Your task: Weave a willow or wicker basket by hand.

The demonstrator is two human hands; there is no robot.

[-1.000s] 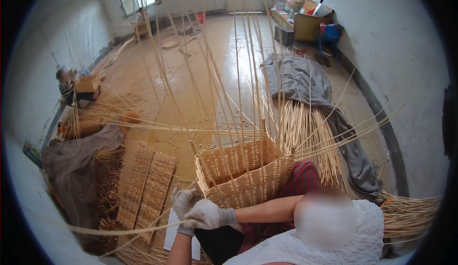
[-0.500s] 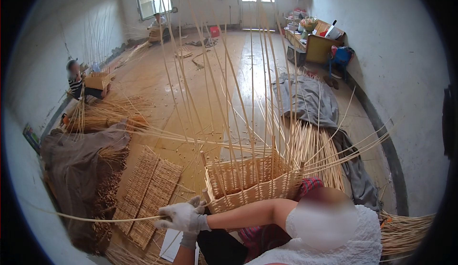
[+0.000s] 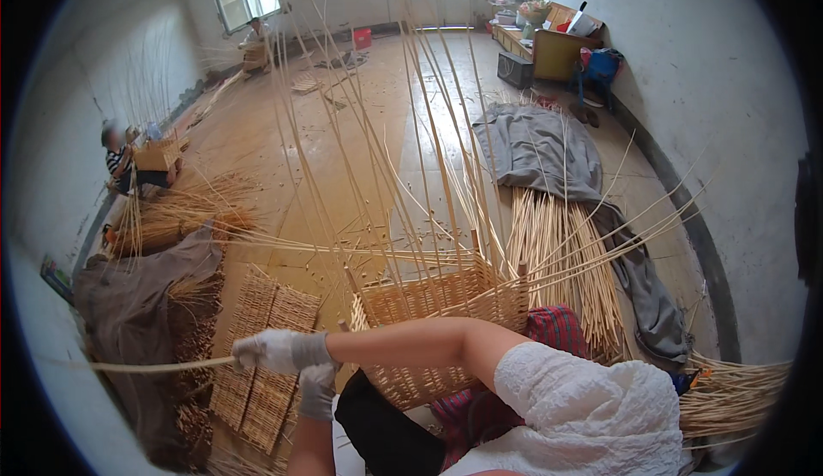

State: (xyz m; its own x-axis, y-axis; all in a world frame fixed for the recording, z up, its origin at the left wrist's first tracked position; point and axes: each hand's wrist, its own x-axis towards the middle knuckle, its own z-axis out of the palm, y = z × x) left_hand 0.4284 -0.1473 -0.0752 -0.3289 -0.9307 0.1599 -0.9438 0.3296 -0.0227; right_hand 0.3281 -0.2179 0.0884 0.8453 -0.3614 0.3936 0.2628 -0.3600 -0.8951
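A pale wicker rod (image 3: 163,365) stretches sideways at the left, its end in my right hand (image 3: 273,352), which is closed around it. My right arm reaches across my body to the left, over the near side of a half-woven wicker basket (image 3: 420,292). Long upright stakes rise from that basket, tilted in front of me. My left hand (image 3: 317,388) lies just below the right wrist, its fingers hidden behind the right glove and cuff. Both hands wear whitish work gloves with grey cuffs. A black cloth (image 3: 386,420) covers part of my lap.
Flat woven panels (image 3: 266,347) lie at left beside a brown cloth (image 3: 141,296) over wicker bundles. At right, a grey cloth (image 3: 544,150) covers pale rods (image 3: 561,253). Another bundle (image 3: 737,395) lies far right. Two people (image 3: 129,155) (image 3: 255,41) sit with baskets along the left side.
My right hand has moved left and slightly up with the rod. My left hand shows less, now tucked under the right wrist. The view has tilted down slightly.
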